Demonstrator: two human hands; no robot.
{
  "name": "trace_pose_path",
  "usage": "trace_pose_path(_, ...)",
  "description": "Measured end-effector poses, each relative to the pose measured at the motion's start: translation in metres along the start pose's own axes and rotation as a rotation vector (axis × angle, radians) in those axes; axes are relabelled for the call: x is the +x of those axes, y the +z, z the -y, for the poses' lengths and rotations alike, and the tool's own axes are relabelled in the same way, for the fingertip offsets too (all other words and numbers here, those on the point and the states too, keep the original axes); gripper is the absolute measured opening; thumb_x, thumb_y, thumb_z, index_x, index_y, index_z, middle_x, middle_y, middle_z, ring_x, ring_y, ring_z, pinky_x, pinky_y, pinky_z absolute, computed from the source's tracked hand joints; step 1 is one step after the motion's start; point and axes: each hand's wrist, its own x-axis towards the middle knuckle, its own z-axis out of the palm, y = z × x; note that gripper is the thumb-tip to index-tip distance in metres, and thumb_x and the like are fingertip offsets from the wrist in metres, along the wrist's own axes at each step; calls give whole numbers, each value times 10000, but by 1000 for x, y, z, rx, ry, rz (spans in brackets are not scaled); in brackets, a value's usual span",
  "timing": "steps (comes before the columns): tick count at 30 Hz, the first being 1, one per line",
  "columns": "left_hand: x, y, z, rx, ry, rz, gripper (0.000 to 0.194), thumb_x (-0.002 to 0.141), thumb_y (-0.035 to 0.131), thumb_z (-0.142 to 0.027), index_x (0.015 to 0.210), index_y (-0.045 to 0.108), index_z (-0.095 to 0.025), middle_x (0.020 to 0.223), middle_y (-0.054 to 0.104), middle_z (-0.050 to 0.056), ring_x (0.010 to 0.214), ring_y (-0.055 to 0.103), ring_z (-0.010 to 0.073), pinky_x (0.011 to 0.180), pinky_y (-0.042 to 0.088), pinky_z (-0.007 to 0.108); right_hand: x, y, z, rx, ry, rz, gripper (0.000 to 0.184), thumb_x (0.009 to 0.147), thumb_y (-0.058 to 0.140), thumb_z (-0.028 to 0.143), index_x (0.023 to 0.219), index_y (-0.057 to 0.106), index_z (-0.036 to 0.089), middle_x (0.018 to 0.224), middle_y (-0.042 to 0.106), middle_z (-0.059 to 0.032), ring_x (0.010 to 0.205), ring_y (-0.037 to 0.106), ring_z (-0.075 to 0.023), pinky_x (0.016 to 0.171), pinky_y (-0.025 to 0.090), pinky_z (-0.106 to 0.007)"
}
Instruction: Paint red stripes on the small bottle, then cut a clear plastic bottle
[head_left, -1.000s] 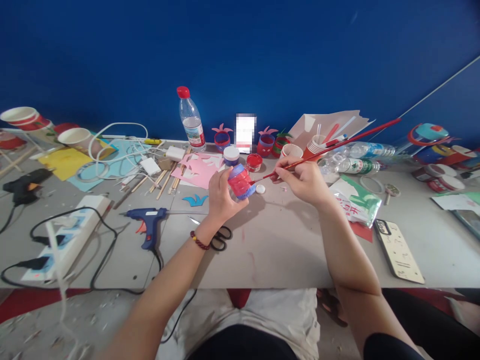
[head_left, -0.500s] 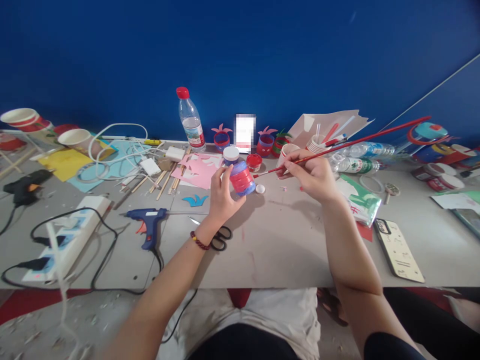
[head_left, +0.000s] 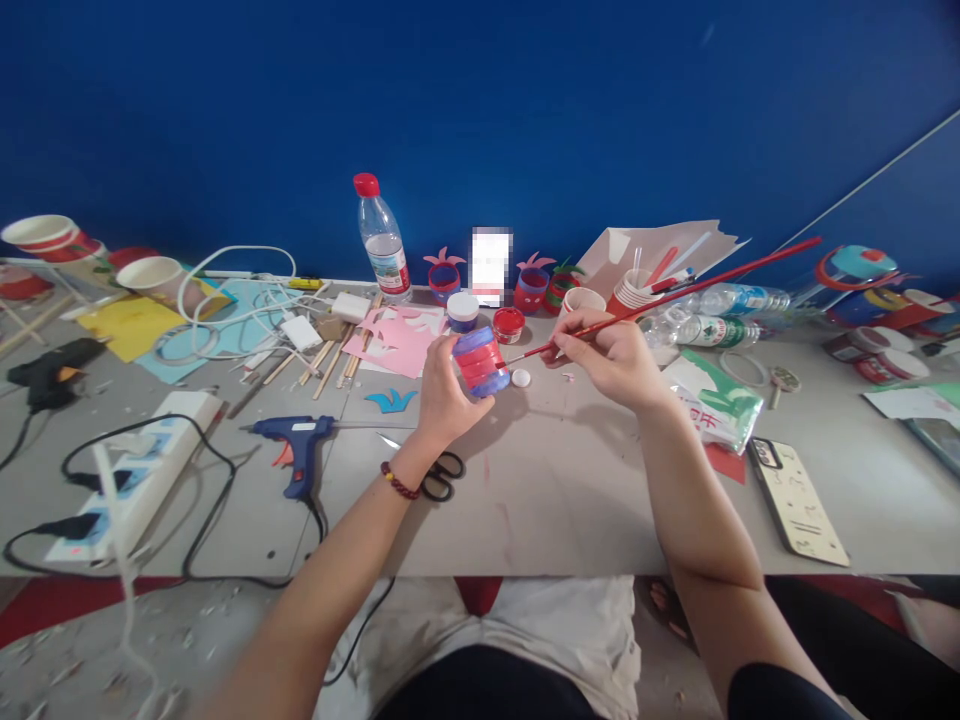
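The jar (head_left: 480, 362) gripped by the left hand (head_left: 444, 400) has been tilted slightly, presented to the brush (head_left: 720, 275) pinched in the right hand (head_left: 611, 355).

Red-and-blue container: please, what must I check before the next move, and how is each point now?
1. Left hand holds the red-and-blue container: ok.
2. Right hand grips the brush: ok.
3. Brush tip touches the container: cannot tell.
4. Red paint jar upright: ok.
5. Scissors fully in view: not ok, partly hidden by the left arm.
6. Blue glue gun switched off: cannot tell.
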Motion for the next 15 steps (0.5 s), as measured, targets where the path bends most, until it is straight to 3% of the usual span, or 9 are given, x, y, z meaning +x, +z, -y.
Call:
trace_pose_path(9,-1,3,4,61,4,-45,979,636,828,-320,1441,285,-194,1341,531,181,1256,549,355,1052,470,546,0,-3,-1,-10,-14,5,205,924,640,377,837,670,194,915,666,-44,774,719,-182,772,648,-377)
trace_pose_path(15,3,-3,1,88,67,7,983,647,799,-265,1475,272,-226,1372,524,170,1294,514,362,1100,419,579,-1,-4,-1,-14,-25,2,217,926,635,386,834,672,193,926,668,-46,774,717,-182,773,648,-384)
